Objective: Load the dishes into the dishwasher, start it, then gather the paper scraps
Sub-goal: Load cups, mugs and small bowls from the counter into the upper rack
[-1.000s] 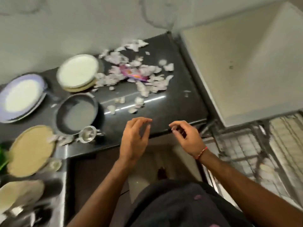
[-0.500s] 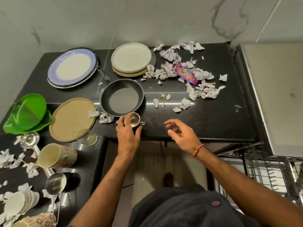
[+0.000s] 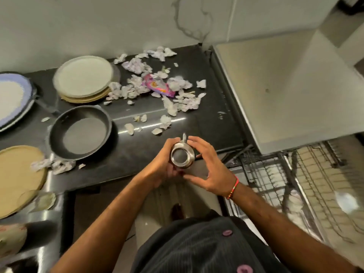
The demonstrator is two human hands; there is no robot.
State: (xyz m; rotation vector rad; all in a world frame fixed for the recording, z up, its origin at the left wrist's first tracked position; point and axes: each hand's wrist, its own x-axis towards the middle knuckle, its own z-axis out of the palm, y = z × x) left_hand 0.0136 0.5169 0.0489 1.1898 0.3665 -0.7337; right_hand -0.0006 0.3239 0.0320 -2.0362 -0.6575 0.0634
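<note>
A small steel cup (image 3: pixel 182 156) with a handle is held over the counter's front edge. My left hand (image 3: pixel 160 168) grips its left side and my right hand (image 3: pixel 208 170) wraps the right side and bottom. A dark frying pan (image 3: pixel 82 133) sits on the black counter (image 3: pixel 206 123) to the left. A stack of pale plates (image 3: pixel 83 76) stands behind it, a blue-rimmed plate (image 3: pixel 13 99) at far left, a tan plate (image 3: pixel 17 174) at lower left. Torn paper scraps (image 3: pixel 177 99) and a pink wrapper (image 3: pixel 160 87) litter the counter's back. The dishwasher rack (image 3: pixel 291 186) is pulled out at right.
The dishwasher's pale top (image 3: pixel 285 91) stands right of the counter. A small glass bowl (image 3: pixel 42 200) and a patterned mug (image 3: pixel 11 235) sit at lower left on a steel surface. More crumpled scraps (image 3: pixel 57 165) lie by the pan. A white wall runs behind.
My left hand lifted the steel cup off the counter by the pan and carried it rightward. My right hand closed onto it. The view swung to the right.
</note>
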